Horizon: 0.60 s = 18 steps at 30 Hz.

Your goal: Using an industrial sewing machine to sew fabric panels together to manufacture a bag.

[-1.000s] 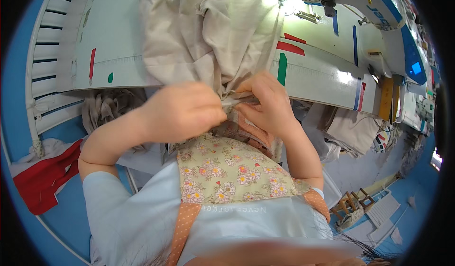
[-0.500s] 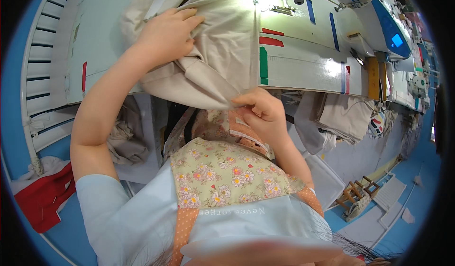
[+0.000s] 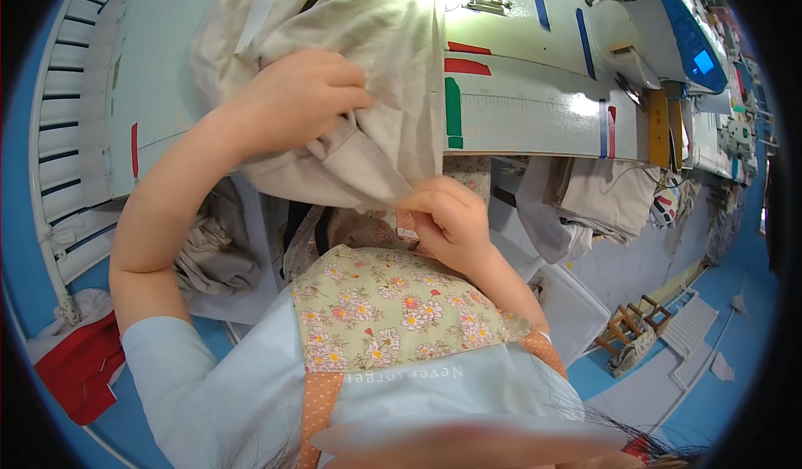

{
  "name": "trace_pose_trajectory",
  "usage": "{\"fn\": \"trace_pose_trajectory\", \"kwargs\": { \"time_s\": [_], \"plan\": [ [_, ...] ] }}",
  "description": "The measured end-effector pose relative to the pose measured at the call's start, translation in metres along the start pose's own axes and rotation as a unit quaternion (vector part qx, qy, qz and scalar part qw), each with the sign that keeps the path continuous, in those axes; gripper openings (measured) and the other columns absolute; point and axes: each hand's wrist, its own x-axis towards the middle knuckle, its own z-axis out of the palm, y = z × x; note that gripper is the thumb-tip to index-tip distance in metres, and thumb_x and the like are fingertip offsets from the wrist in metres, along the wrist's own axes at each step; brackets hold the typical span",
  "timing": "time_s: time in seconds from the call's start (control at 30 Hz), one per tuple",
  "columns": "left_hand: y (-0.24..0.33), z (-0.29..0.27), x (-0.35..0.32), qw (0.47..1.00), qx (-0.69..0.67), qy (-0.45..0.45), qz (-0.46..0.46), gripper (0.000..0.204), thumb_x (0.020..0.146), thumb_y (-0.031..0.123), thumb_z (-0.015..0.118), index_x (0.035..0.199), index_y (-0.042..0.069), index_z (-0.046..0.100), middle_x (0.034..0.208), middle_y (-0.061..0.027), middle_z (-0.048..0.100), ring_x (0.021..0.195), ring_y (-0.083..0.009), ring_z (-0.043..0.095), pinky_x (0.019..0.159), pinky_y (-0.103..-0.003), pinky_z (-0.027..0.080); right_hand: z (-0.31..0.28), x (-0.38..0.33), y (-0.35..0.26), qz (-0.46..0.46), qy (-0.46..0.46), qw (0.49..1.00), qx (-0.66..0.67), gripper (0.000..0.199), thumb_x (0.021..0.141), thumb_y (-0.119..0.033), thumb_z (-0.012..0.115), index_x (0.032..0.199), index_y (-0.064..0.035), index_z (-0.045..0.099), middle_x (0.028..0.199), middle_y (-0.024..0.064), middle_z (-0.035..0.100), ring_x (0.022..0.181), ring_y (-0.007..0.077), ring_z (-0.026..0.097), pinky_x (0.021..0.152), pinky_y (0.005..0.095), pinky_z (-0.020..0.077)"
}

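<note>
A large piece of beige fabric (image 3: 388, 60) lies bunched and folded over the sewing table, its right edge running up to the needle area of the sewing machine (image 3: 668, 18). My left hand (image 3: 305, 97) rests on top of it with bent fingers, gathering a fold near the middle. At the fabric's near corner, which hangs over the table's front edge, my right hand (image 3: 451, 223) pinches the edge between thumb and fingers. Part of what the left fingertips grip is hidden beneath the hand. A white strip (image 3: 263, 5) shows on the fabric's upper left.
The sewing table (image 3: 535, 118) carries red, green and blue tape marks. Folded beige cloth (image 3: 606, 197) hangs below its right side; more crumpled cloth (image 3: 215, 248) lies below its left. A white slatted rack (image 3: 67, 126) stands left. Red cloth (image 3: 83, 369) and a wooden stool (image 3: 635, 327) are lower down.
My left hand has gone from flat, spread fingers to bent ones, and a fold has risen under it. My right hand keeps its pinch on the corner. The whole view has shifted slightly.
</note>
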Motion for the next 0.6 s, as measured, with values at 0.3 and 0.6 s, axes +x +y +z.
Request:
{"fn": "trace_pose_trajectory", "kwargs": {
  "time_s": [0.3,0.6],
  "plan": [
    [0.032,0.02,0.046,0.986,-0.108,0.121,-0.028,0.02,0.084,0.006,0.067,0.104,0.007,0.069,0.092,-0.0088,0.062,0.087,-0.0302,0.061,0.075,-0.041,0.052,-0.004,0.005,-0.013,-0.077,-0.032,0.996,-0.04,0.035,0.058,0.004,0.07,0.091,-0.0068,0.069,0.086,0.0058,0.064,0.078,0.0265,0.062,0.065,0.0373,0.0525],
    [0.03,0.055,0.046,0.982,0.027,0.176,-0.063,0.028,0.085,0.006,0.064,0.112,0.012,0.071,0.106,-0.0048,0.063,0.096,-0.0251,0.061,0.077,-0.038,0.056,-0.004,0.002,-0.01,-0.115,-0.074,0.985,-0.108,0.026,0.06,-0.008,0.07,0.086,-0.0072,0.066,0.081,0.0035,0.058,0.076,0.0241,0.059,0.061,0.0363,0.0509]
  ]
}}
